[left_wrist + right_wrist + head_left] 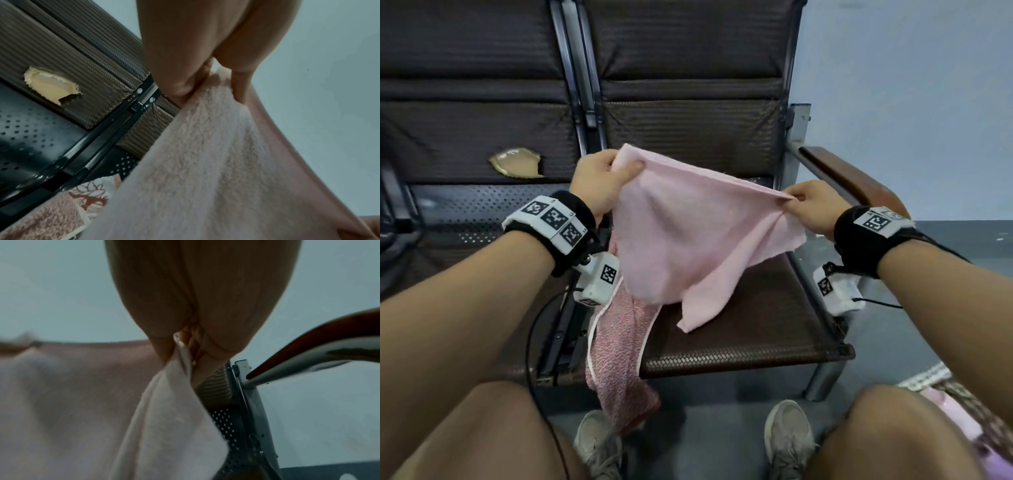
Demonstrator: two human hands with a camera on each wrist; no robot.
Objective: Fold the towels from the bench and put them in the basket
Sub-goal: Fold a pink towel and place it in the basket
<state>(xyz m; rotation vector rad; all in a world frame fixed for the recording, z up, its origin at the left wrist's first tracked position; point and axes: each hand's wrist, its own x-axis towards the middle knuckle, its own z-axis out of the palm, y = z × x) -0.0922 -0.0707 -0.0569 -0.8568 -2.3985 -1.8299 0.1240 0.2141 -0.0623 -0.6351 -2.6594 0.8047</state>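
Beyond my fingers runs a bench of dark woven seats with metal frames. The backrest beyond my left hand has a torn hole showing pale padding, and a perforated metal panel lies below it. Past my right hand a brown armrest slopes down, with a pale blue-grey wall behind it and grey floor under the seat.

Between my two hands hangs the pink towel, held up above the seat. My left thumb and fingers are closed on its far upper corner, thumb on the near face. My right fingers are bunched tight, pinching the opposite corner into a small gather. The top edge runs taut from one pinch to the other; the rest sags, and a loose corner rests on the seat below.

Under my left wrist a second, speckled red-and-white towel drapes off the seat's front edge toward the floor. At the frame's edge, below my right arm, is something woven holding pink cloth; I cannot tell what.
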